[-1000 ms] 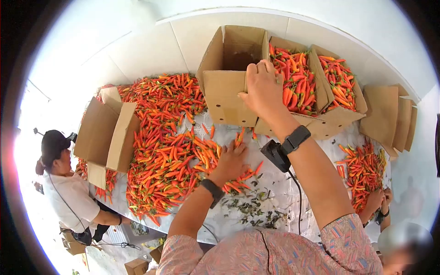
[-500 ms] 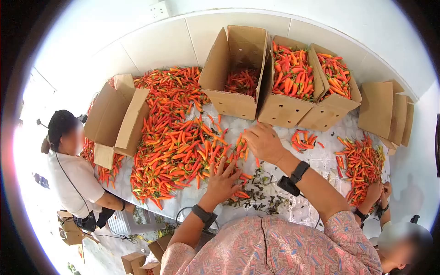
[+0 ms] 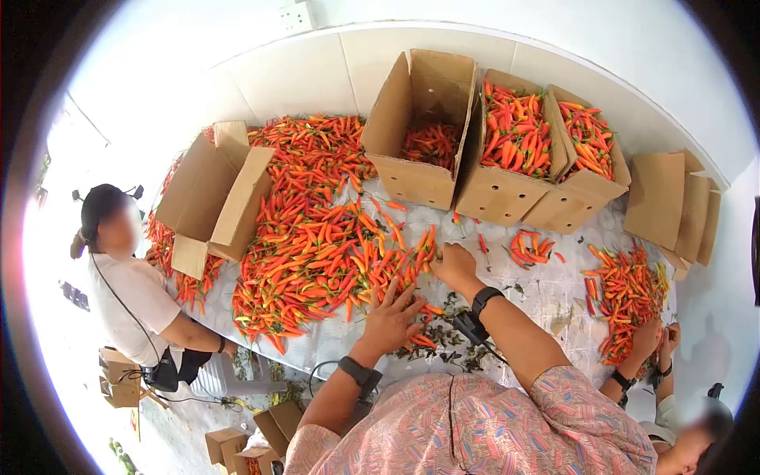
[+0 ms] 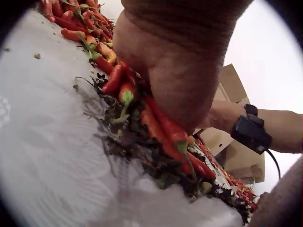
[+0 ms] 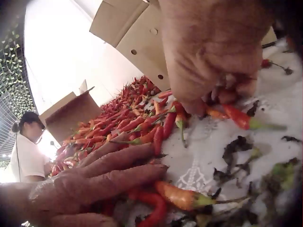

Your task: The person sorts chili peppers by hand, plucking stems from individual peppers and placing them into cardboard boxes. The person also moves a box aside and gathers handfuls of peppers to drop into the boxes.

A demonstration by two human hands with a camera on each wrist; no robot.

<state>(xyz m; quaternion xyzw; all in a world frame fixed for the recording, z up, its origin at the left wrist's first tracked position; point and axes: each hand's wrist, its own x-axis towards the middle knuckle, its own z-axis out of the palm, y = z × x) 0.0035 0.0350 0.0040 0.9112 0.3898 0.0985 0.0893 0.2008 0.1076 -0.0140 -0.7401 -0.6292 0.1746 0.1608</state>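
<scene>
Ripe red and orange chili peppers [image 3: 309, 261] lie in a broad heap across the table. My left hand [image 3: 388, 323] rests at the heap's near right edge, fingers spread and fairly straight over several peppers. Opposite it, my right hand [image 3: 457, 269] is down at the heap's right edge. In the right wrist view its fingers [image 5: 227, 94] curl inward, and an orange chili pepper [image 5: 216, 113] and a red one [image 5: 238, 117] stick out beneath them. Dark dried leaf bits [image 4: 128, 137] lie under and beside the left hand.
Behind the hands stands a cardboard box [image 3: 408, 182] with some peppers inside, beside two fuller boxes [image 3: 499, 194]. An open box [image 3: 241, 206] tilts on the heap at left. Folded cardboard [image 3: 657, 194] and a smaller pile [image 3: 625, 293] are right. Two other people are at the table's sides.
My right hand has let go of the box rim and come down to the heap's edge. The left hand has drawn nearer my body with fingers spread. The head view has shifted.
</scene>
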